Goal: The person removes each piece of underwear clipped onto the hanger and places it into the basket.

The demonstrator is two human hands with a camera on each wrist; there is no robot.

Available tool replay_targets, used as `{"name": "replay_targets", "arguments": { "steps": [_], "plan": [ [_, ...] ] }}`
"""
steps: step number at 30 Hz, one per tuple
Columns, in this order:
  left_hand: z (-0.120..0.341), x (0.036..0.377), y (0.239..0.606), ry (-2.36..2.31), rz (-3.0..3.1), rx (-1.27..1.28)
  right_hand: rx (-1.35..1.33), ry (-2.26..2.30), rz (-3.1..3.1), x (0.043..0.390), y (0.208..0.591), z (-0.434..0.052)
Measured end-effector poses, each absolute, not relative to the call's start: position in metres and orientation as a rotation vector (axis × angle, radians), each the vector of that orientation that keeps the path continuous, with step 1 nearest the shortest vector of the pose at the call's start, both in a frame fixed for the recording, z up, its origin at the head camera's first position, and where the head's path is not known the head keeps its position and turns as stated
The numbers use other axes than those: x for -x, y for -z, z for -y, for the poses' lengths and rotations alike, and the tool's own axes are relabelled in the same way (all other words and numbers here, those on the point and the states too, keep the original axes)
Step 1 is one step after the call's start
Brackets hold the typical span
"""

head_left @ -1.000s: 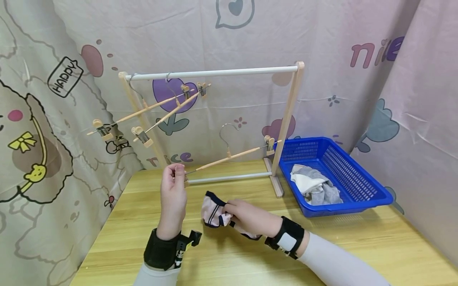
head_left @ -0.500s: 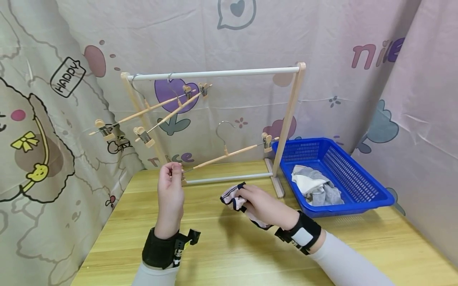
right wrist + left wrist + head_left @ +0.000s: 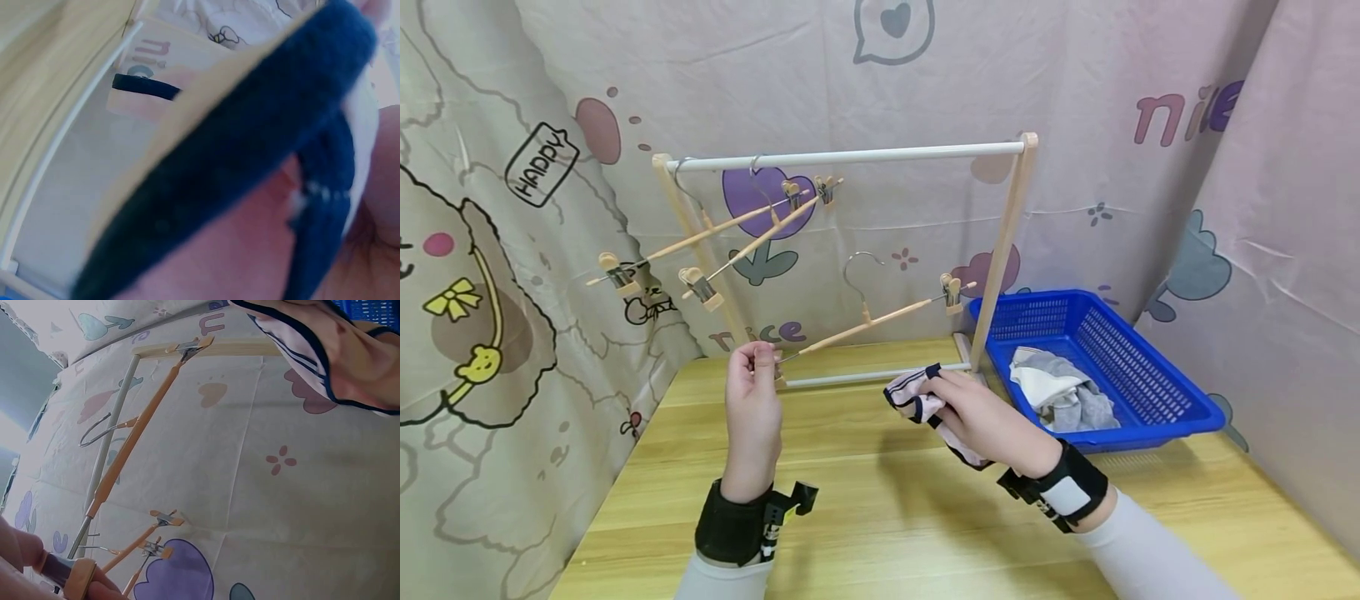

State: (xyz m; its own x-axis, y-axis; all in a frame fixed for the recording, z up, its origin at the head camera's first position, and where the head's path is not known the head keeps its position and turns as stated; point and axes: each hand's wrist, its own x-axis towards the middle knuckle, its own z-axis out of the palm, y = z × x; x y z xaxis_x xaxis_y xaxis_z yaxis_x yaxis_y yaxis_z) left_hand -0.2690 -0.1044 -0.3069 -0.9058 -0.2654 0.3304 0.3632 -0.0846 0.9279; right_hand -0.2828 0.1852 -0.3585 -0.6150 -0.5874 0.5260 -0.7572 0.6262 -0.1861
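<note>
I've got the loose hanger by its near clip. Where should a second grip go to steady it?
Take the hanger on its wooden bar just below the wire hook, coming from the front. The bar slopes up from the left hand to the far clip, so mid-bar probably balances it. The right hand holds the pink garment.

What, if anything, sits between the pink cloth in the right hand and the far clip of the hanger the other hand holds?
Nothing visible does. The right hand grips the pink cloth just below the free clip of the hanger, with only open air between them. The left hand pinches the hanger's near end.
</note>
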Motion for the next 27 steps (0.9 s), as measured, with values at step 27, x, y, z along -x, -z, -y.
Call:
{"name": "replay_targets", "arguments": {
  "steps": [27],
  "plan": [
    [0.103,0.269,0.309,2.073,1.709,0.110,-0.910,-0.513,2.201,0.282,0.335,-0.241]
  ]
}}
